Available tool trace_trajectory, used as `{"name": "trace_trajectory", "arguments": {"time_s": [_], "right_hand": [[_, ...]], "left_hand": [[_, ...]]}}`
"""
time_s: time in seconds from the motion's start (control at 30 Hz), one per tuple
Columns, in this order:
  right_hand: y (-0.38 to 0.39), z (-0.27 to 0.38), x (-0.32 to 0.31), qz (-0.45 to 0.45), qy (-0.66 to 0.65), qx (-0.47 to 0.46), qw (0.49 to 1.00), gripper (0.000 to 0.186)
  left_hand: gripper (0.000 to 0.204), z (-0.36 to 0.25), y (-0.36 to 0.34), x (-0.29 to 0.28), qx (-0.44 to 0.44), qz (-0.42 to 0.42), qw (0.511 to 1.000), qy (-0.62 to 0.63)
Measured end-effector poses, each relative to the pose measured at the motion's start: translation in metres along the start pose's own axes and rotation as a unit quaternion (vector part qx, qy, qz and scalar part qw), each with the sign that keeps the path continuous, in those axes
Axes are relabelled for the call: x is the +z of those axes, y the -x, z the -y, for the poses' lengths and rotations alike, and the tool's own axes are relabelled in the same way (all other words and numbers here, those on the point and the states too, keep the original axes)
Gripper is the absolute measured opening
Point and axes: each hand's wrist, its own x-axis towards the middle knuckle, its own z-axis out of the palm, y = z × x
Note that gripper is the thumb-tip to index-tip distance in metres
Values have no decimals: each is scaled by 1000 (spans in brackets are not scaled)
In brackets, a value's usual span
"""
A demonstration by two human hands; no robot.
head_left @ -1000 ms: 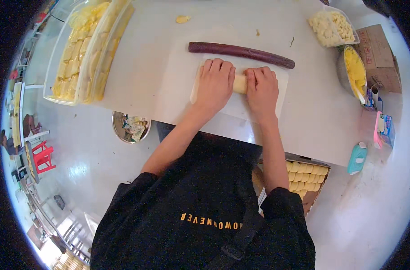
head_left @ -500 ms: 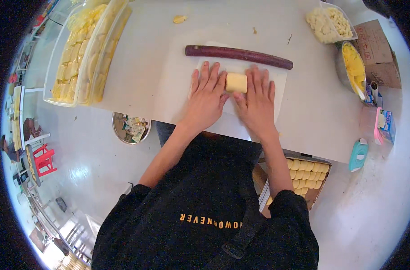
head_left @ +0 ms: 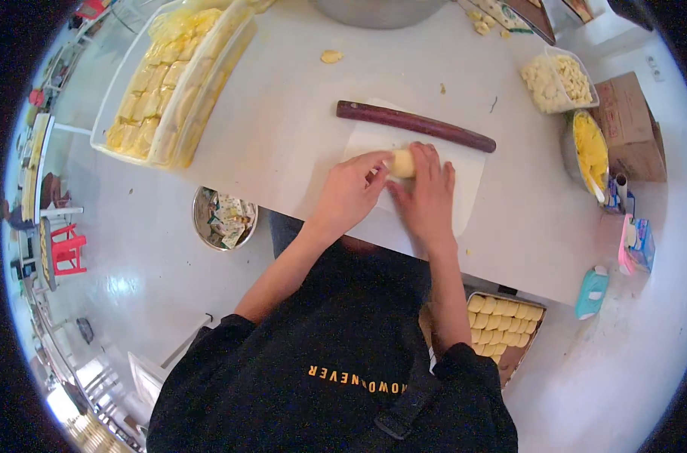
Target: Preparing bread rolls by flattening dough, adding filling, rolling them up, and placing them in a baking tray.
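A pale yellow dough piece [head_left: 402, 163] is on a white sheet [head_left: 472, 181] at the table's middle. My left hand [head_left: 351, 195] has its fingers closed at the dough's left end, pinching it. My right hand [head_left: 426, 200] lies with fingers stretched out against the dough's right side, thumb below it. A dark reddish-brown rolling pin [head_left: 415, 125] lies just beyond both hands.
Dough-filled plastic tub [head_left: 162, 90] at left; container of pale pieces [head_left: 555, 83], bowl of yellow filling [head_left: 589, 143], cardboard box [head_left: 623, 113] and teal packet [head_left: 591, 292] at right. Metal bowl at top [head_left: 377, 11]. Below the table, waste bowl [head_left: 223, 219] and tray of buns [head_left: 498, 325].
My left hand has gone from gripping, to lying spread, to pinching the dough's end; my right hand from curled to stretched out. The view has shifted, showing more of the table's far part.
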Motion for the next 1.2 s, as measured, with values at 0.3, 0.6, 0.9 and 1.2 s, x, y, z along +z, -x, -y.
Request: {"name": "trace_trajectory", "arguments": {"time_s": [0.3,0.6,0.9,1.2], "right_hand": [[7,12,-18,47,-158,66,984,61],[33,5,-46,32,-566,205,798,63],[199,-94,-121,-187,-729,213,623,44],[441,-162,-168,-489,-236,575,612,42]], "left_hand": [[41,16,8,2,-202,57,844,494],[61,-29,16,13,-9,213,908,361],[56,-23,11,22,171,11,981,-91],[47,23,19,29,252,81,904,-336]]}}
